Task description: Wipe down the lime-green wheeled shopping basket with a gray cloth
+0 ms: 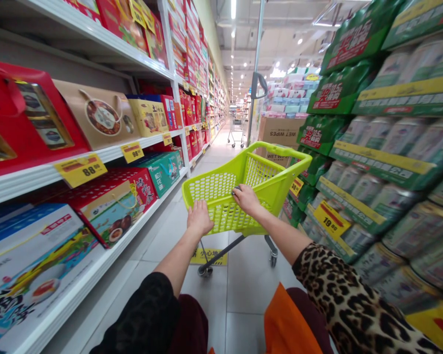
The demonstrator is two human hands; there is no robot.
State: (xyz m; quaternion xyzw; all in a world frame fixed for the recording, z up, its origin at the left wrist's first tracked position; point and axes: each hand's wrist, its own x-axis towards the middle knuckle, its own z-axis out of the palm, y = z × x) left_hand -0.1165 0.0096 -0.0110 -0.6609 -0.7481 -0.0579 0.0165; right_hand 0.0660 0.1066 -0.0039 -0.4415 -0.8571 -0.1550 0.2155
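Observation:
A lime-green plastic shopping cart (225, 184) on a dark wheeled frame stands ahead of me, turned at a slant. Its mesh basket has a fold-up partition, and I see no goods inside. My left hand (200, 218) is closed over the near left part of the basket's edge. Further right, my right hand (246, 200) grips the same near rim with its fingers curled. A small dark spot shows at that hand's fingers, too small to make out.
White shelves (147, 140) with boxed gift packs run along the left. Stacked can packs (376, 142) line the right, beside wet-wipes cartons (280, 130). A grey post (256, 73) rises past the cart. Another trolley (237, 130) stands farther down the tiled aisle. A yellow floor sign (217, 256) lies underneath.

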